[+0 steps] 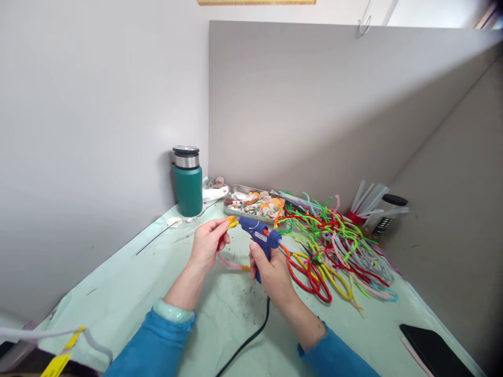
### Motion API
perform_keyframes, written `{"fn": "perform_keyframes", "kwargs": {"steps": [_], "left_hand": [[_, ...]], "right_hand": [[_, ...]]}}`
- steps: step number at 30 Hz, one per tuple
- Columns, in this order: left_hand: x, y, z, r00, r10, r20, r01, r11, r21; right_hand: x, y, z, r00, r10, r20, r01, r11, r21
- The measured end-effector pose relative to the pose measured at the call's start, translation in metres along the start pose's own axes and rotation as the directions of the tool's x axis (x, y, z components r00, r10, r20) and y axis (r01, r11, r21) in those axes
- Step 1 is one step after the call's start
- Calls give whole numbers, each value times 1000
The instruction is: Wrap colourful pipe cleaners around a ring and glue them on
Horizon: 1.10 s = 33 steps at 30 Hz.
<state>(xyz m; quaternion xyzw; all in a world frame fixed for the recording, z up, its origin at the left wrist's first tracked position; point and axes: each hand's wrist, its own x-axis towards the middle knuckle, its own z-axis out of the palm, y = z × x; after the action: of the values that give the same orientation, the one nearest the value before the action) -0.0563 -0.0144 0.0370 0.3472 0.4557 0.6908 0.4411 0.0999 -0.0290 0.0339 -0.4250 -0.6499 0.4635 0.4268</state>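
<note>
My right hand (271, 272) is wrapped round the handle of a blue hot glue gun (255, 229), its black cord running down toward me. The gun's nozzle points left, close to the yellow end of a pipe cleaner (233, 223). My left hand (208, 241) pinches that pipe cleaner piece between thumb and fingers. Below the pinch hangs a pink length (230, 263) with an orange-yellow end; whether it is joined to the yellow part I cannot tell. Some red shows beneath my left fingers. Red-handled scissors (312, 280) and yellow-handled scissors (340, 280) lie right of my right hand.
A metal tray (231, 210) of small cut-outs stands at the back, beside a green bottle (187, 191). Many coloured pipe cleaners (334, 230) are heaped at the right. Behind them are glue sticks (369, 198) in a red cup. A black phone-like slab (436, 351) lies front right.
</note>
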Motion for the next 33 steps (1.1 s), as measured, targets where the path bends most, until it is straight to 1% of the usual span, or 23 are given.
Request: {"fn": "perform_keyframes", "kwargs": {"steps": [2, 5, 7, 10, 11, 15, 20, 25, 30, 33], "left_hand": [[0, 0, 0, 1000, -4, -11, 4, 1000, -2], [0, 0, 0, 1000, -4, -9, 4, 1000, -6], [-1, 1, 0, 1000, -2, -9, 2, 1000, -8], [-1, 1, 1, 1000, -4, -21, 4, 1000, -14], [-1, 1, 1, 1000, -5, -24, 4, 1000, -16], [0, 1, 0, 1000, -2, -22, 1, 1000, -15], [1, 0, 0, 1000, -4, -26, 4, 1000, -14], [-1, 0, 0, 1000, -3, -9, 3, 1000, -10], [0, 0, 0, 1000, -2, -17, 2, 1000, -5], [1, 0, 0, 1000, 0, -26, 0, 1000, -12]], "right_hand": [[0, 0, 0, 1000, 1, 1, -1, 1000, 2], [-1, 0, -1, 999, -19, 43, 19, 1000, -11], [-1, -1, -1, 1000, -12, 28, 12, 1000, -10], [0, -1, -2, 1000, 6, -27, -6, 1000, 5], [0, -1, -2, 1000, 6, -28, -5, 1000, 6], [-1, 0, -2, 999, -9, 32, 10, 1000, -30], [-1, 0, -2, 1000, 0, -6, 0, 999, -33], [-2, -2, 1, 998, -23, 65, 25, 999, -35], [0, -3, 0, 1000, 7, -17, -7, 1000, -12], [-1, -2, -1, 1000, -2, 19, 3, 999, -35]]}}
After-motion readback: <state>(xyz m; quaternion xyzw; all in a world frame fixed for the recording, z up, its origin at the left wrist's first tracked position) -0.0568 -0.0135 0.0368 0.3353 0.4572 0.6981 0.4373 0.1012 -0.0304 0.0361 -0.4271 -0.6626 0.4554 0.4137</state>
